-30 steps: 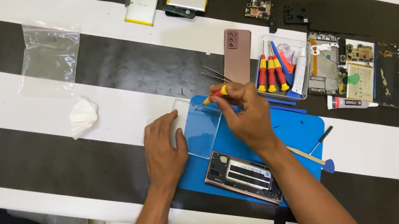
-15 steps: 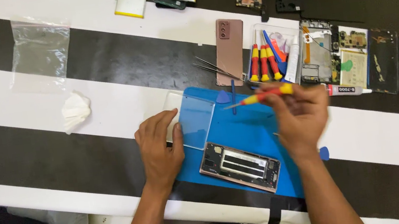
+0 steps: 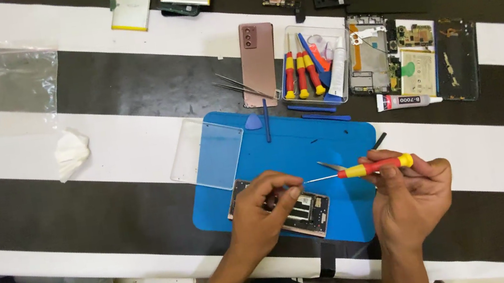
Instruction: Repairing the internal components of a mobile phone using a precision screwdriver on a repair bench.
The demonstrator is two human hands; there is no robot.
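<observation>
Down at the near edge of the blue work mat (image 3: 305,147), the right hand (image 3: 409,195) is closed around a red and yellow screwdriver (image 3: 369,167), pinched between thumb and fingertips with the handle lying almost flat. Its thin metal tip points left toward the other hand. The left hand (image 3: 262,215) is curled down onto an opened phone body (image 3: 283,208), fingertips pressing on its top edge, thumb tucked at the side, so it's clamped on the phone rather than lifting it.

That phone has its back off, with dark boards and a copper-toned frame showing, and it lies flat and slightly angled on the mat's front part. The screwdriver tip sits just above the left fingers, near the phone's upper edge, though I can't tell if it actually touches anything. There's also a bit of grey metal poking out just behind the driver shaft, can't tell what that is.

Around them: a clear plastic panel (image 3: 207,152) overlapping the mat's left corner, a clear tray of more screwdrivers (image 3: 314,68) further back, a bronze back cover (image 3: 258,63) beside it, tweezers (image 3: 241,86), and a glue tube (image 3: 405,100) off to the right.
</observation>
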